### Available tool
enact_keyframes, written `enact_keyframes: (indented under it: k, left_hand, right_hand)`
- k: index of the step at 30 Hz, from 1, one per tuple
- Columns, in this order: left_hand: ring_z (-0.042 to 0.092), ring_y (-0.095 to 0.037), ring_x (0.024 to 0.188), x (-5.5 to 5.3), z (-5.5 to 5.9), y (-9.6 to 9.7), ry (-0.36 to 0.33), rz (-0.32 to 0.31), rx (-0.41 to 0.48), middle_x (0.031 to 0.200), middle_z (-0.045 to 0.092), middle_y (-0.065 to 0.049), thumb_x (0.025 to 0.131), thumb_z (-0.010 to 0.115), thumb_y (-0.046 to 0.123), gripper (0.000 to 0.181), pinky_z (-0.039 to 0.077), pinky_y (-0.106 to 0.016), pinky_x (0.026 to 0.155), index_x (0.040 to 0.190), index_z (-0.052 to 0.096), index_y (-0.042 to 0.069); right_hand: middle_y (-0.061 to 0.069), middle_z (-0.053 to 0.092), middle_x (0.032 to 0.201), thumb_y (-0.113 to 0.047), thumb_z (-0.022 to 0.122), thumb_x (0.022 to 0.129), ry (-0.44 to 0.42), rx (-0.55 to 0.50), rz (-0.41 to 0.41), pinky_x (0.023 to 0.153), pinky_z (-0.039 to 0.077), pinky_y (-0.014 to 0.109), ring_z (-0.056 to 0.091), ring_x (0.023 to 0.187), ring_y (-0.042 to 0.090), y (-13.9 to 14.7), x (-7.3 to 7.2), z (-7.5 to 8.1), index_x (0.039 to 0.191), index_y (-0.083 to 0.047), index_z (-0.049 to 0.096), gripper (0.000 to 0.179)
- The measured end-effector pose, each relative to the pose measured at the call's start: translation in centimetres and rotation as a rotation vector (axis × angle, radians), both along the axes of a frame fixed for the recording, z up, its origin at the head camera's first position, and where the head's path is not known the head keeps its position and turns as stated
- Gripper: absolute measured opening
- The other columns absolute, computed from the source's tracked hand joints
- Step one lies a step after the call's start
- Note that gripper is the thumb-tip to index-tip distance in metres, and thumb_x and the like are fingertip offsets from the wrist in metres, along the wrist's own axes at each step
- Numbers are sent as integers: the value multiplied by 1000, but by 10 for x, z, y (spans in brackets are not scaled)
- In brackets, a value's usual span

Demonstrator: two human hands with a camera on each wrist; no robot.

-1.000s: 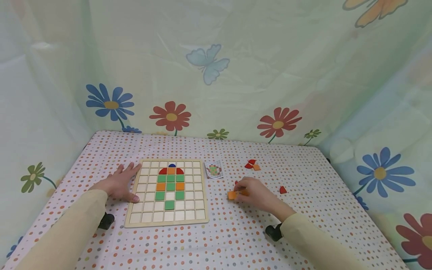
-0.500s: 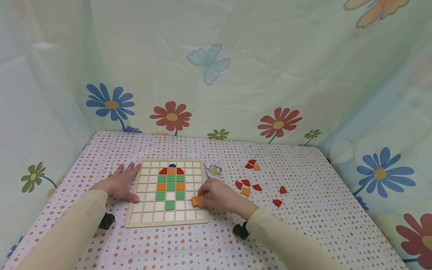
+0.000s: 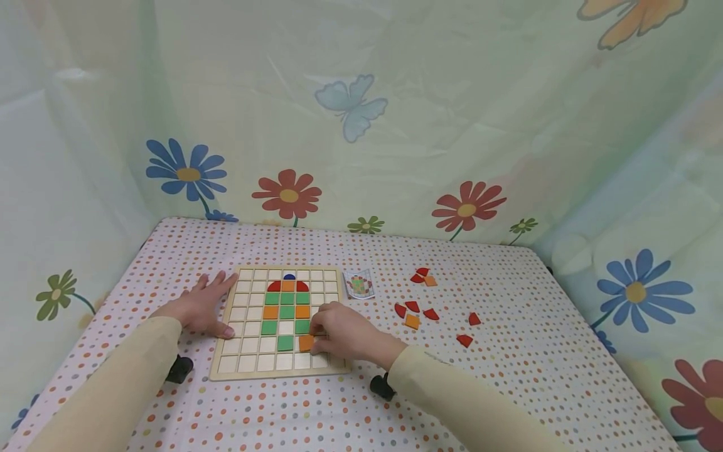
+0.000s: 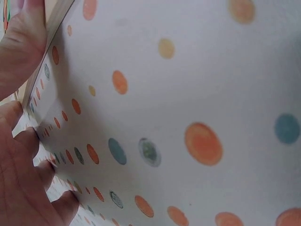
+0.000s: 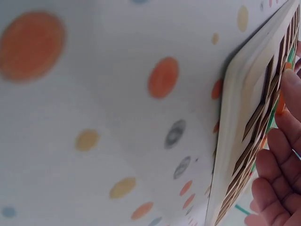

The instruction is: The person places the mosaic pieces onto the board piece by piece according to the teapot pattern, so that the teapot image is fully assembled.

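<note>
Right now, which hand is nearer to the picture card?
Right. The right hand is over the right side of the board, just below the picture card in the head view, pinching an orange square. The left hand is across the board, at its left edge.

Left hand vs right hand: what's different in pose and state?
The left hand has its fingers spread and holds no piece; the right hand pinches an orange square.
The left hand is at the left edge of the board; the right hand reaches in over its right side.
Shared: both are bare.
</note>
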State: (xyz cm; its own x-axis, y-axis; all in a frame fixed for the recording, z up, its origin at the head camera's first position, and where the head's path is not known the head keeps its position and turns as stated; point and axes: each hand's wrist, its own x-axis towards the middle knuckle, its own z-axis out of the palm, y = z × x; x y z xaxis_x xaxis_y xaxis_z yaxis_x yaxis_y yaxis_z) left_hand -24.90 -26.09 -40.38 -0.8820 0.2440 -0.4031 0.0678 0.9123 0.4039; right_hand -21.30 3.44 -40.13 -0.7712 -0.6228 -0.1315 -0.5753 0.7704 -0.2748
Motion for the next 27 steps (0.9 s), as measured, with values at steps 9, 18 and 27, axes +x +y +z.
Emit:
enact_keyframes:
  k: [9, 18, 27]
  left_hand:
    - [-6, -60, 151, 2, 2, 0, 0, -1, 6, 166, 1, -33, 74, 92, 31, 124, 5, -78, 118, 162, 12, -1]
    - [-7, -61, 150, 2, 3, 0, -2, -5, 9, 166, 1, -33, 74, 92, 31, 124, 4, -78, 118, 162, 12, -2]
    - [-8, -59, 151, 0, 0, -1, -5, -5, 12, 167, 0, -32, 73, 92, 32, 124, 4, -77, 119, 162, 11, -1]
  right_hand:
    - [-7, 69, 94, -34, 83, 87, 35, 56, 2, 77, 52, 18, 55, 88, 6, -9, 1, 1, 98, -14, 77, 23]
    - [-7, 69, 93, -36, 84, 85, 59, 66, -11, 74, 52, 18, 56, 89, 7, -11, 1, 0, 96, -15, 77, 24]
    - [-6, 70, 97, -35, 83, 86, 43, 54, -11, 80, 54, 20, 58, 92, 7, -10, 2, 0, 99, -16, 78, 24]
